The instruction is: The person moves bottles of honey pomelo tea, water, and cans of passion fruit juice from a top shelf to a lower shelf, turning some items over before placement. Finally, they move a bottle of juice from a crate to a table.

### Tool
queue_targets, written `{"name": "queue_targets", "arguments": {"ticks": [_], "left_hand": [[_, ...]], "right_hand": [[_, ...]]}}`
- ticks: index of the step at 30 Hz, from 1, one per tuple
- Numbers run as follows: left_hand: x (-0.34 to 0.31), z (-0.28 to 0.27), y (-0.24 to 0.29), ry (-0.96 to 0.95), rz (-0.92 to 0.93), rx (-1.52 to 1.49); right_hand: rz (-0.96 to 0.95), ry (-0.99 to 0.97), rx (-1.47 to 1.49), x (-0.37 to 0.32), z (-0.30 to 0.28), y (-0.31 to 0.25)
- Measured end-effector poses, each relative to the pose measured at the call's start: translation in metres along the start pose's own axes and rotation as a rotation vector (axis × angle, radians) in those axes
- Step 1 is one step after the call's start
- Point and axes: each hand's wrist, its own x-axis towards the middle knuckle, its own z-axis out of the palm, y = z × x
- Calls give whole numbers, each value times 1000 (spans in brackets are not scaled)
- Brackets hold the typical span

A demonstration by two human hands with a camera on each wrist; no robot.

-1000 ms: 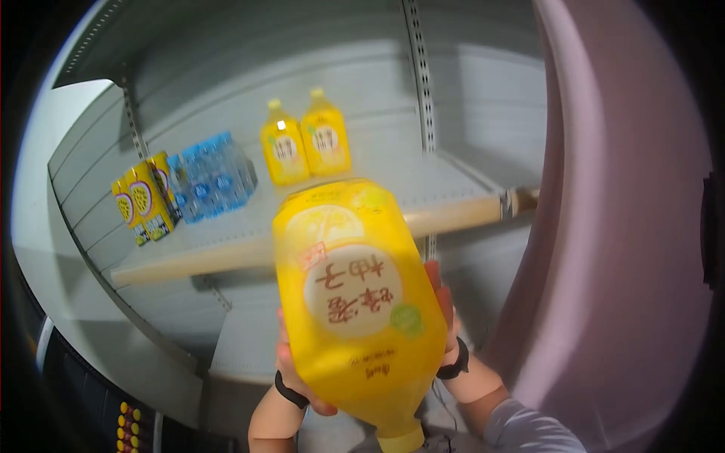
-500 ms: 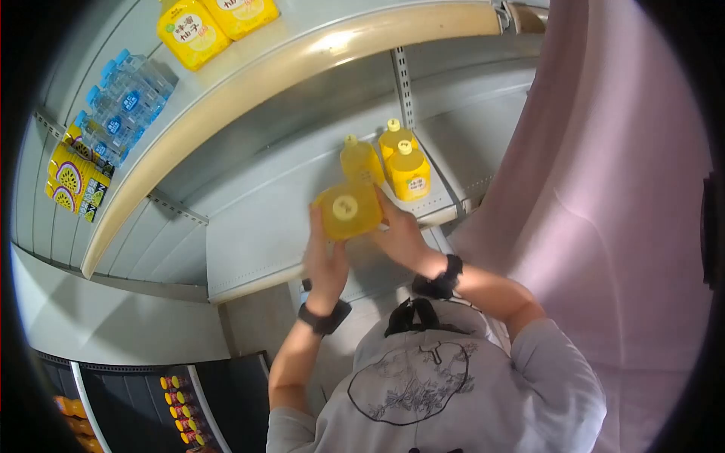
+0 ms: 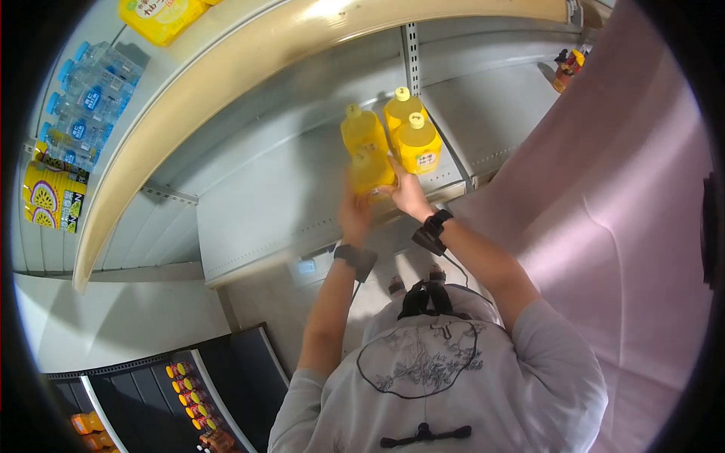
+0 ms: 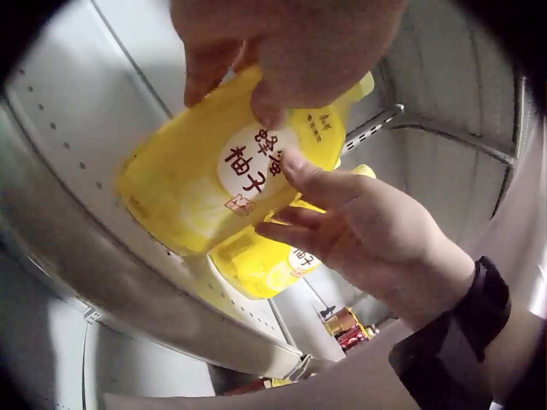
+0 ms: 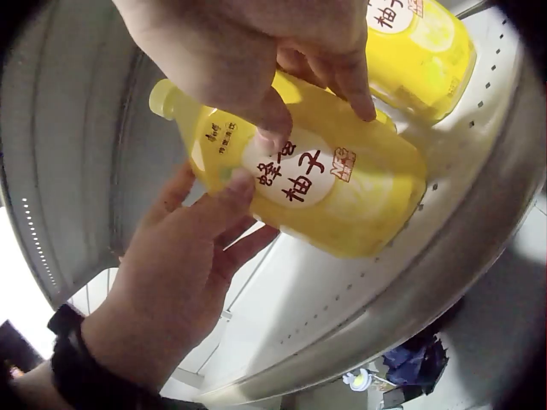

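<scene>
Both hands hold a large yellow drink bottle [image 3: 371, 171], its white round label facing me and its pale yellow cap up, at the front of the lower shelf. My left hand [image 3: 355, 215] grips its left side, blurred in the head view. My right hand [image 3: 410, 195] grips the right side; in the left wrist view its thumb lies on the label of the bottle [image 4: 231, 171]. In the right wrist view, the left hand [image 5: 171, 256] has its thumb on the label too. Directly behind stands a matching bottle [image 3: 361, 130]; two more bottles [image 3: 419, 145] stand to the right.
The lower shelf [image 3: 257, 204] extends leftward. Above it, the curved front edge of the upper shelf [image 3: 189, 98] carries blue-capped water bottles [image 3: 94, 98], passion-fruit cartons [image 3: 49, 196] and yellow bottles [image 3: 160, 19]. A pink curtain [image 3: 574, 249] hangs at the right. Small bottles [image 3: 189, 396] stand lower left.
The bottle, upside down before the upper shelf a second ago, has turned upright and come down to the lower shelf, then farther in beside the other bottles. The view has tilted downward.
</scene>
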Motion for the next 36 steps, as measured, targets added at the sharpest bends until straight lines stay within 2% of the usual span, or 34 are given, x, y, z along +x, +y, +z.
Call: {"name": "queue_targets", "arguments": {"ticks": [4,8,10,16,19,22,25,28,32,34,36], "left_hand": [[13,6,-13,11,46,10],[25,9,-23,35,91,40],[26,6,-17,-40,1,37],[33,10,-14,-53,-57,-27],[34,13,-17,-43,-56,-23],[35,14,-16,-39,-82,-24],[37,11,-9,-38,-84,-19],[37,14,-15,-17,-47,-26],[34,17,-14,30,-13,134],[31,17,-6,6,-107,158],[27,12,-2,-33,-153,137]], "right_hand": [[-138,106,-119,7,2,3],[-32,108,-44,16,2,-3],[-19,113,-69,16,4,-2],[-79,109,-88,20,3,1],[0,61,-73,21,-1,-4],[-44,92,-101,22,4,4],[44,52,-84,22,4,3],[-26,70,-111,20,1,-2],[80,38,-92,15,-5,-16],[130,33,-160,8,-2,-7],[226,-40,-108,-4,-2,2]]}}
